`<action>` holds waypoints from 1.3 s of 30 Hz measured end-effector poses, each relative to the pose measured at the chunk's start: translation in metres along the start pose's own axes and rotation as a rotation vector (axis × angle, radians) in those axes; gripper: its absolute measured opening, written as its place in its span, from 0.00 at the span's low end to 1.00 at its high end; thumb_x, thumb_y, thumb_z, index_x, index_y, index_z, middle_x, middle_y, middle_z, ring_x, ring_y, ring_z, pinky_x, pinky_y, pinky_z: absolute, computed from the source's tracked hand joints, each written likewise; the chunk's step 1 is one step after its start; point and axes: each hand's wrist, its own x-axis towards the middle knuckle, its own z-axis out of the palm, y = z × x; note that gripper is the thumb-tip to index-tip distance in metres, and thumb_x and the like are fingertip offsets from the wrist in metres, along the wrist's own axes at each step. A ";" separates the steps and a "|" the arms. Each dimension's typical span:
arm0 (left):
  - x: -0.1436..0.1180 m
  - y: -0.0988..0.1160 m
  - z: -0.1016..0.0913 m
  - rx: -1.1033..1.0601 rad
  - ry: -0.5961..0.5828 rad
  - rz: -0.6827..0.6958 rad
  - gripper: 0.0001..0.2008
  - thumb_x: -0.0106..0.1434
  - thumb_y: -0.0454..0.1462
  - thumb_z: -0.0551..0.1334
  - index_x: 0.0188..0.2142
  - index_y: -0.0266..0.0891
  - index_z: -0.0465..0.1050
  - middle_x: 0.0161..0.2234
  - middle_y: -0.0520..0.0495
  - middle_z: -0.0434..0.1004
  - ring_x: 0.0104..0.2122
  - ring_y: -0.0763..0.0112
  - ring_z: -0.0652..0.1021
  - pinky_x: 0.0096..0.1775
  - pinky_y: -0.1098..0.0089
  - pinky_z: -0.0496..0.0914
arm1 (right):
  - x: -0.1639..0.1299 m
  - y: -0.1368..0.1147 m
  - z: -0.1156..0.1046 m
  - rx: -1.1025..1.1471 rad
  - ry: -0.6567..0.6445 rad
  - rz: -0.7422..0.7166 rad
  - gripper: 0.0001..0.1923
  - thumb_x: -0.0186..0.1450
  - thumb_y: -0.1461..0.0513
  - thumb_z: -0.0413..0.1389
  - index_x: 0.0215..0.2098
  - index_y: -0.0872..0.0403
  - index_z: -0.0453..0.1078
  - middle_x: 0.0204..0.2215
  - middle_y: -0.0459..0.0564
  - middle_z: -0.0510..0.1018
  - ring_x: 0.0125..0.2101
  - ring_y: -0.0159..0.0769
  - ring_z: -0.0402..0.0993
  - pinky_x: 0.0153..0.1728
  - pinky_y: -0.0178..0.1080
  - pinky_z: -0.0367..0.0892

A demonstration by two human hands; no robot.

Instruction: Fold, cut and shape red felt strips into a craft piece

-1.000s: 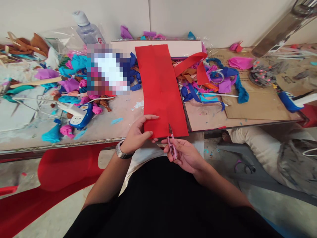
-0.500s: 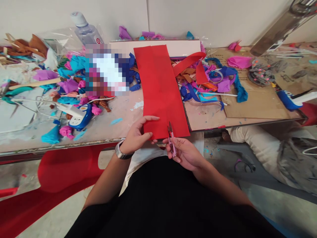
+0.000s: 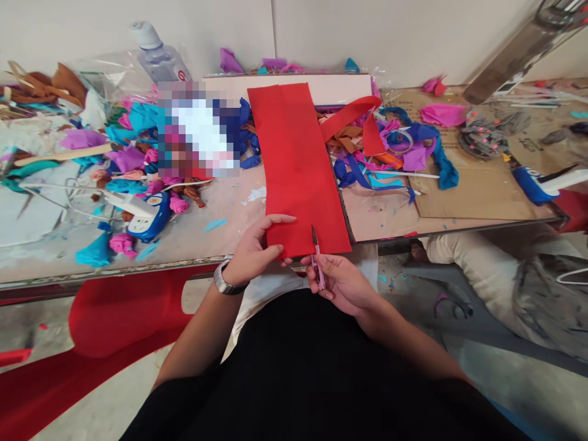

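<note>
A long red sheet (image 3: 296, 165) lies across the table and hangs a little over its near edge. My left hand (image 3: 255, 248) pinches the sheet's near left corner, thumb on top. My right hand (image 3: 342, 285) grips small pink snips (image 3: 316, 260). Their blades are closed in a short cut at the sheet's near edge, right of the middle. A metal watch (image 3: 223, 280) sits on my left wrist.
Scraps of blue, pink, purple and brown material cover the table (image 3: 193, 236). A blue and white glue gun (image 3: 147, 215) lies at the left, a plastic bottle (image 3: 158, 55) at the back, brown cardboard (image 3: 473, 190) at the right. Another person's leg (image 3: 478, 269) is at the right.
The snips' blades have gone from open to closed in the sheet's near edge and moved slightly farther in. My left hand has stayed where it was.
</note>
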 end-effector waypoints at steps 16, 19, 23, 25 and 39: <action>-0.001 0.002 0.001 -0.001 -0.005 0.000 0.24 0.64 0.31 0.66 0.60 0.42 0.75 0.61 0.38 0.77 0.27 0.74 0.84 0.28 0.71 0.81 | 0.002 0.001 0.001 0.020 0.025 -0.011 0.23 0.62 0.48 0.75 0.41 0.59 0.81 0.27 0.46 0.79 0.22 0.27 0.77 0.14 0.26 0.53; -0.001 0.001 0.001 -0.002 -0.001 -0.009 0.25 0.64 0.32 0.66 0.60 0.42 0.74 0.59 0.38 0.77 0.27 0.73 0.84 0.28 0.70 0.81 | 0.002 0.000 0.002 0.020 0.020 -0.006 0.23 0.61 0.48 0.76 0.40 0.58 0.81 0.27 0.45 0.79 0.21 0.26 0.77 0.14 0.25 0.53; -0.001 0.002 0.001 -0.003 0.002 -0.015 0.24 0.64 0.32 0.67 0.60 0.41 0.74 0.60 0.37 0.77 0.27 0.73 0.84 0.28 0.70 0.81 | 0.002 0.002 0.001 0.012 0.019 -0.007 0.23 0.62 0.48 0.75 0.42 0.58 0.81 0.27 0.45 0.79 0.22 0.27 0.77 0.14 0.26 0.53; -0.001 0.002 0.001 -0.002 -0.003 -0.010 0.24 0.64 0.32 0.67 0.60 0.41 0.74 0.61 0.37 0.76 0.27 0.73 0.84 0.28 0.70 0.81 | 0.002 0.003 0.000 0.008 0.023 -0.012 0.23 0.63 0.48 0.74 0.42 0.58 0.80 0.28 0.45 0.79 0.22 0.27 0.77 0.14 0.26 0.53; -0.002 0.000 0.000 0.003 -0.006 0.015 0.24 0.65 0.31 0.66 0.60 0.42 0.75 0.61 0.38 0.76 0.27 0.75 0.84 0.30 0.70 0.83 | 0.003 0.004 0.001 -0.005 0.030 -0.022 0.23 0.62 0.48 0.74 0.41 0.58 0.80 0.27 0.45 0.78 0.22 0.27 0.76 0.14 0.26 0.52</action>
